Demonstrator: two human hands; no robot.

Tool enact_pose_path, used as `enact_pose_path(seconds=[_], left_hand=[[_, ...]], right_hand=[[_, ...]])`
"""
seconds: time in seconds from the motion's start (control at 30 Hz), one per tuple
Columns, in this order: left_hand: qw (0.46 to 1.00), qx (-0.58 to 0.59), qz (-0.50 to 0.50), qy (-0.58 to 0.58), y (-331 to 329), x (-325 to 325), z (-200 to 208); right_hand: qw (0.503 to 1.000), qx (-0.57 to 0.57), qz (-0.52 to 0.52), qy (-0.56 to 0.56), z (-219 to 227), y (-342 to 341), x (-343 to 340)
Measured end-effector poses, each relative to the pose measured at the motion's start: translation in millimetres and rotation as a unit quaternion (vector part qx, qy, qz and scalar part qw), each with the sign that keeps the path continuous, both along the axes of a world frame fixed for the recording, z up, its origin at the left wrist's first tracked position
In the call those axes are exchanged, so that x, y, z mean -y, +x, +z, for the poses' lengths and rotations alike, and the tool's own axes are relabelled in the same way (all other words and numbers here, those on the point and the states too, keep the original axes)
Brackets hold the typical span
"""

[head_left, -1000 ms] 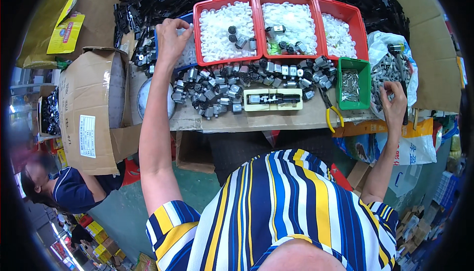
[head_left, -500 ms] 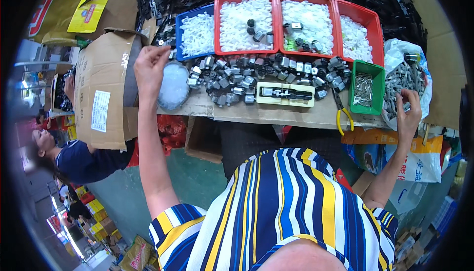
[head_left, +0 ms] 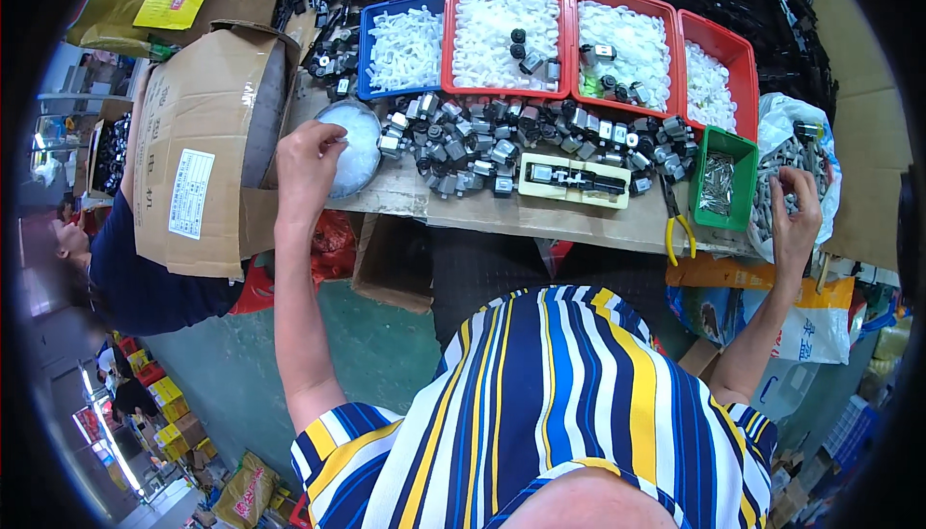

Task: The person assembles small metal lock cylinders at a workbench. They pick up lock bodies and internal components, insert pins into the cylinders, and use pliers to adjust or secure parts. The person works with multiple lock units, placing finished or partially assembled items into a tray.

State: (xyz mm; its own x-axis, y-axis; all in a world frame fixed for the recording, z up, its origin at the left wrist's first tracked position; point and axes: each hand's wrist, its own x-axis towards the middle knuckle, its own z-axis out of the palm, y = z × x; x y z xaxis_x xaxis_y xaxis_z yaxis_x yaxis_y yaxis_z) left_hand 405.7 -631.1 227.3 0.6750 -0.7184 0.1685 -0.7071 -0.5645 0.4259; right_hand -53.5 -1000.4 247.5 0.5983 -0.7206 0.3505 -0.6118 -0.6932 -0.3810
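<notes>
Where small metal parts heap, left hand [head_left: 307, 164] on round translucent bowl [head_left: 355, 148].

Both my arms reach forward, bare from the short striped sleeves, spread wide apart. My left hand [head_left: 311, 164] is stretched out at the end of a nearly straight forearm, back of the hand up, fingers curled downward with the fingertips bunched together. My right hand [head_left: 797, 216] is raised at the far right, the forearm angling up from a bent elbow, wrist cocked, palm turned inward, fingers loosely bent and slightly spread. Whether either hand grips anything cannot be told.
</notes>
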Motion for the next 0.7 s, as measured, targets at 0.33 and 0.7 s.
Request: enact_pose_path(seconds=[0.33, 0.7], left_hand=[[0.89, -0.346, -0.004, -0.297, -79.6, 47.6, 17.7], [0.813, -0.447, -0.089, -0.362, -157.5, 111.8, -12.9]], right_hand=[[0.939, 0.082, 0.12, 0.312, 4.3, 98.2, -90.8], [0.88, 0.123, 0.263, 0.376, -9.1, 122.2, -107.9]])
